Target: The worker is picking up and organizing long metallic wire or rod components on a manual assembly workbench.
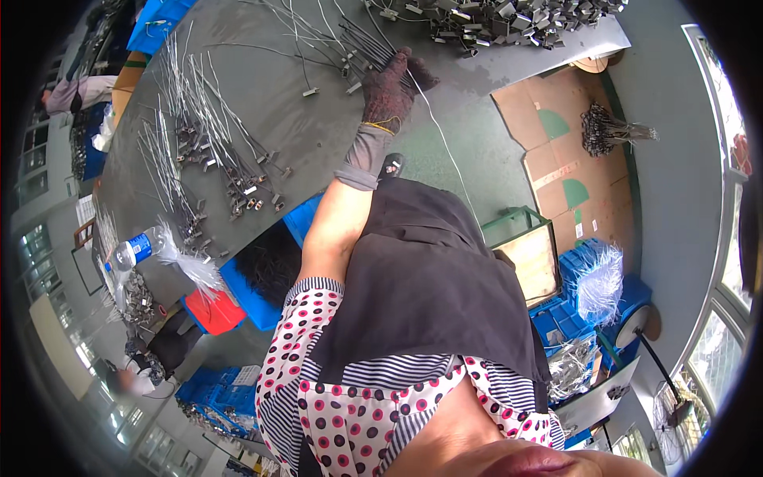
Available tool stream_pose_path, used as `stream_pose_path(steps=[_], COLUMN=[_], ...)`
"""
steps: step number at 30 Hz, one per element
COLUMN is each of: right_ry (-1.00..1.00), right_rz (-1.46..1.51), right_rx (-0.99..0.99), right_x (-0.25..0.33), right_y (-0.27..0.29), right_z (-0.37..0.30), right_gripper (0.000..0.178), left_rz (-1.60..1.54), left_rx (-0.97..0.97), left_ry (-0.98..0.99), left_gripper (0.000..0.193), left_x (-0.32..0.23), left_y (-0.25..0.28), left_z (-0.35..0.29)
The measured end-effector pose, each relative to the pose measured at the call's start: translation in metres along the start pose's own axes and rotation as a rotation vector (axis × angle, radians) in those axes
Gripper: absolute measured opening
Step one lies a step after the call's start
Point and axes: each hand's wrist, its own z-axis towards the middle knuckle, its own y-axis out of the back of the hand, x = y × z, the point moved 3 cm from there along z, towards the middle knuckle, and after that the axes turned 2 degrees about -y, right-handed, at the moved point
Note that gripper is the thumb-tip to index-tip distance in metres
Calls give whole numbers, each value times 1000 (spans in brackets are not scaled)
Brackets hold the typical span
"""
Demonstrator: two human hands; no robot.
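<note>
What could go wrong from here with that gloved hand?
The gloved left hand grips dark strands beside loose metal-ended wires, so a pull might tangle them. The thin white line running from near that hand past the table could snag. The pile of metal pieces lies near the table's edge, so a knock might spill some.

White cable (441, 133), lower end hidden

Blue-labelled clear bottle (140, 249) near the left edge of the table (300, 163). Blue bin (159, 25) by the same edge, far end. Flattened cardboard (556, 163) on the floor (449, 151), off the right edge. Red seat or tub (214, 312), hard to tell which, below near edge.
</note>
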Motion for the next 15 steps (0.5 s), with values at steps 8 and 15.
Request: stream_pose_path(steps=[8, 15], right_ry=[304, 125], right_rz=[-320, -246], right_rx=[74, 236], right_x=[101, 101], right_y=[-65, -75], right_z=[59, 64], right_gripper=[40, 40], left_rz=[158, 120], left_rx=[23, -59], left_ry=[132, -58], left_gripper=[18, 20], left_x=[22, -35], left_y=[6, 33], left_z=[-28, 10])
